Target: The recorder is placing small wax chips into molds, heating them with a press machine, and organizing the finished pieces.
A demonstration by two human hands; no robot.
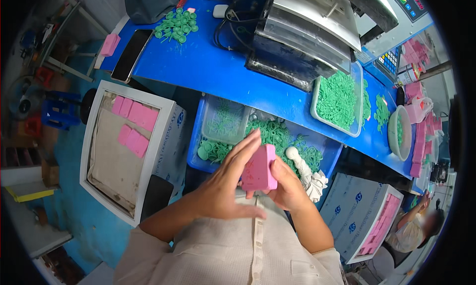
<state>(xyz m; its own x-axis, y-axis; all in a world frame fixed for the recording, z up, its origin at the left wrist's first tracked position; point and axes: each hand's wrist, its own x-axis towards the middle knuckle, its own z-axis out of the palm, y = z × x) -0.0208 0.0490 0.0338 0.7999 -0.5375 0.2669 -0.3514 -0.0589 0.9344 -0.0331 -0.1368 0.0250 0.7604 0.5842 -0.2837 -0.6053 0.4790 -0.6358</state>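
A thick pink rectangular block (260, 168) with red handwriting on one face is held upright in front of my chest. My right hand (287, 186) grips it from the right, thumb on its near edge. On the block's other side is my left hand (228, 183), its fingers stretched out and thumb spread; whether the palm touches the block is hidden. Just beyond both hands sits a blue bin (196, 158) of small green moulded pieces (270, 134). Inside it lie a clear tub (225, 119) and a knotted white cloth (310, 178).
A blue bench (213, 74) carries a machine (302, 42), a clear tray (357, 129) of green pieces, a bowl (404, 141) and a phone (131, 54). Cabinets with pink blocks stand left (89, 166) and right (347, 210). Another person (409, 230) sits far right.
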